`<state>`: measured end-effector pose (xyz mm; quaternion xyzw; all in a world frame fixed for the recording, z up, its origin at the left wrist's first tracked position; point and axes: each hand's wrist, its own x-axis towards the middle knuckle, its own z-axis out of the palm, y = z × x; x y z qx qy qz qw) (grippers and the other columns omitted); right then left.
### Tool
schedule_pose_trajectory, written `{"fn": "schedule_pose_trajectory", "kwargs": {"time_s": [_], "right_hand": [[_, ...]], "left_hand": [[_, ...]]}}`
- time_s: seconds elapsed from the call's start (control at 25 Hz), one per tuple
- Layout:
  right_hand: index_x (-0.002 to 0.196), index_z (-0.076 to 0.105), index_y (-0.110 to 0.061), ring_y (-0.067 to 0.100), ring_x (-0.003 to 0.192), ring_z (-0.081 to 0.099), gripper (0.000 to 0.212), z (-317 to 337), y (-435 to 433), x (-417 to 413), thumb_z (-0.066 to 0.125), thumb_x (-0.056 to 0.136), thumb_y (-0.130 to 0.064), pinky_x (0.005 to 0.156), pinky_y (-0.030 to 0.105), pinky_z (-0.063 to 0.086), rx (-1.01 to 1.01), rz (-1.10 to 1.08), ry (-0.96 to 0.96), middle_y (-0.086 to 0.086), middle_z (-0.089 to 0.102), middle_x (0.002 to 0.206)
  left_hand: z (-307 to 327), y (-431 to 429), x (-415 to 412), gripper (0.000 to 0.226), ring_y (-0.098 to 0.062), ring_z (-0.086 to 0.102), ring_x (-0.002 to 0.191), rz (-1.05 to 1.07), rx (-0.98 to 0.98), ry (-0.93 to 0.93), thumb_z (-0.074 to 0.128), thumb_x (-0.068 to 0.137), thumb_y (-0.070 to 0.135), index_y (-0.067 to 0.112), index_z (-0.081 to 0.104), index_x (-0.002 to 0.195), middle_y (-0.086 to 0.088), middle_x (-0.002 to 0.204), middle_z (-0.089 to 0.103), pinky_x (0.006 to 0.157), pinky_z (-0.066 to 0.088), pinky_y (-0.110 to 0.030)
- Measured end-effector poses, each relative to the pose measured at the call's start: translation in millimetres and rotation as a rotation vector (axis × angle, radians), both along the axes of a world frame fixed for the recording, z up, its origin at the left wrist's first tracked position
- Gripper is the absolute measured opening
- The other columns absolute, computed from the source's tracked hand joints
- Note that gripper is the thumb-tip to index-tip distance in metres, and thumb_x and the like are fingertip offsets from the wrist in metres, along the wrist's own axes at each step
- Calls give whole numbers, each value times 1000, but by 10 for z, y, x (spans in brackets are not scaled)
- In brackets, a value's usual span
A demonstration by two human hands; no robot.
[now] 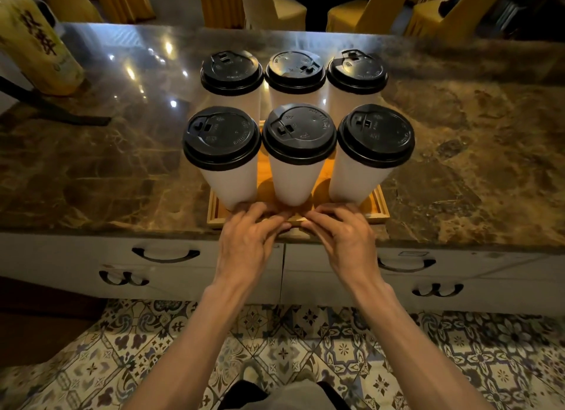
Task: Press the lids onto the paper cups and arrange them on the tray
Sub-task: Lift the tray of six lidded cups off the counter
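Observation:
Several tall white paper cups (293, 177) stand upright in two rows of three on a wooden tray (379, 208), each capped with a black lid (299, 134). The tray sits at the near edge of the brown marble counter (458, 165). My left hand (247, 241) and my right hand (345, 241) meet at the middle of the tray's near rim. Their fingers curl over that rim, just below the bases of the front cups. The fingertips of the two hands almost touch each other.
A large yellow-green bottle (36, 43) stands at the far left of the counter, with a black bar (52, 110) lying in front of it. Chairs with yellow covers (287, 9) line the far side. White drawers with dark handles (165, 253) sit under the counter edge.

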<state>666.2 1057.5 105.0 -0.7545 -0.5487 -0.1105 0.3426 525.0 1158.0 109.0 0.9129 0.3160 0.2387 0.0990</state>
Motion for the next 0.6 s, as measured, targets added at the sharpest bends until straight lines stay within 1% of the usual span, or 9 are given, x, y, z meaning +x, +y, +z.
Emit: {"fn": "schedule_pose_trajectory", "kwargs": {"time_s": [0.12, 0.28, 0.36, 0.44, 0.52, 0.6], "right_hand": [[91, 80, -8, 30, 86, 70, 14, 3, 125, 75, 79, 78, -15, 70, 34, 58, -1, 4, 6, 11, 74, 89], [88, 80, -10, 27, 84, 71, 16, -34, 284, 156, 84, 73, -13, 70, 28, 55, 14, -6, -14, 9, 74, 87], [89, 80, -11, 26, 85, 71, 17, -47, 375, 211, 84, 72, -14, 71, 28, 55, 8, -9, -12, 8, 74, 88], [90, 80, -11, 27, 86, 70, 16, -65, 471, 270, 81, 75, -15, 72, 31, 58, -1, -13, 7, 8, 75, 89], [92, 80, -11, 28, 88, 70, 15, -64, 553, 317, 79, 77, -16, 72, 39, 60, -29, -11, 32, 9, 75, 91], [92, 80, -11, 30, 89, 70, 15, -66, 635, 366, 79, 78, -15, 72, 41, 60, -36, -17, 44, 9, 75, 93]], "left_hand": [[5, 155, 78, 12, -30, 63, 76, 5, 45, 13, 71, 83, 23, 17, 76, 91, -8, 89, 68, 66, 49, -36], [-11, 360, 138, 32, -26, 63, 76, -23, 56, 19, 48, 89, 37, 21, 76, 92, -4, 89, 67, 65, 49, -33], [-14, 472, 190, 36, -25, 63, 76, -46, 34, 27, 45, 90, 38, 22, 76, 92, -4, 89, 67, 65, 49, -33], [-14, 596, 248, 36, -25, 63, 77, -59, 9, 25, 45, 89, 39, 21, 76, 90, -4, 90, 68, 65, 50, -34], [12, 703, 305, 37, -25, 64, 77, -74, -8, 33, 45, 89, 39, 22, 77, 90, -4, 91, 68, 66, 51, -34], [41, 802, 368, 37, -25, 64, 77, -104, -14, 41, 44, 90, 40, 23, 77, 92, -3, 90, 68, 66, 51, -34]]}}
